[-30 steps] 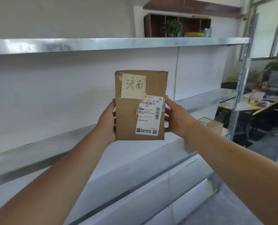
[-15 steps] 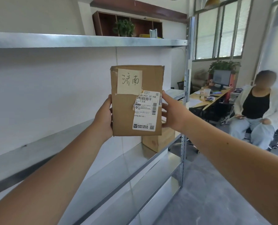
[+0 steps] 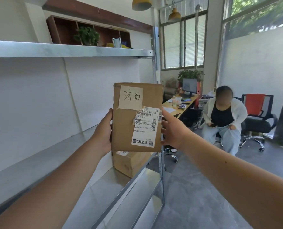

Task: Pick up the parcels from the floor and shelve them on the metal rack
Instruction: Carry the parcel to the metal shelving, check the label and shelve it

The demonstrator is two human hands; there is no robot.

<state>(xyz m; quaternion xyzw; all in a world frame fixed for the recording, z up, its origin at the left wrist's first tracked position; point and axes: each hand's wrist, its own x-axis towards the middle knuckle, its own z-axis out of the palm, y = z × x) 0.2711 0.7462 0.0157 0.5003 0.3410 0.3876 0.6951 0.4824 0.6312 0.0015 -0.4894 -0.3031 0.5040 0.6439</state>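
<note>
A brown cardboard parcel (image 3: 126, 129) with a handwritten yellow note and a white shipping label is held upright in front of me. My left hand (image 3: 103, 131) grips its left edge and my right hand (image 3: 170, 131) grips its right edge. The parcel hangs beside the right end of the metal rack (image 3: 68, 50), above a middle shelf. A second cardboard parcel (image 3: 131, 162) lies on that shelf just below the held one, partly hidden by it.
The rack's right upright post (image 3: 161, 162) stands just behind the held parcel. A person sits on a chair (image 3: 223, 119) to the right, beside an office chair (image 3: 258, 119) and a cluttered desk (image 3: 178, 104). Grey floor (image 3: 195, 187) spreads right of the rack.
My view has swung right along the rack to its end, bringing the seated person and the shelved parcel into sight. Both hands keep the same hold on the parcel.
</note>
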